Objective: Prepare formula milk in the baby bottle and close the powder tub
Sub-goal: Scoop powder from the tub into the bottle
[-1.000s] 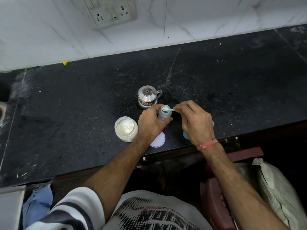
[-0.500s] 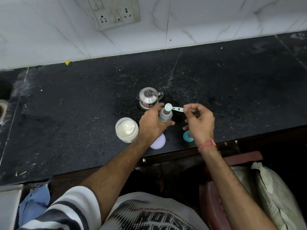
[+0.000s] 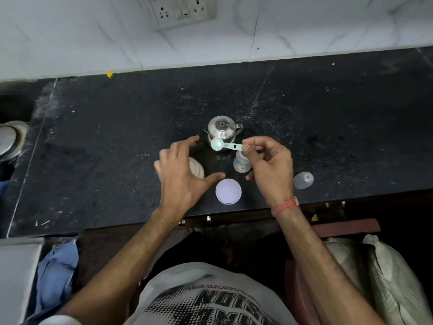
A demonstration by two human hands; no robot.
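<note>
Black stone countertop (image 3: 117,148) is running under a white tiled wall, speckled with pale dust. Nearest the front edge, a flat white tub lid (image 3: 228,191) is lying on the stone, a clear bottle cap (image 3: 303,180) sitting well to its right along the same edge. Left hand (image 3: 181,174) is hovering with fingers spread apart, gripping nothing, over the open powder tub (image 3: 196,167), hiding most of it. Right hand (image 3: 269,167) is pinching the handle of a pale green scoop (image 3: 222,146), fingers clamped on it, bowl pointing left. Baby bottle (image 3: 241,163) is standing upright just beside the right hand, partly covered by it, mouth uncapped. Further back, a small steel kettle (image 3: 221,129) is standing mid-counter, lid on. Socket plate (image 3: 182,8) is sitting on the wall.
</note>
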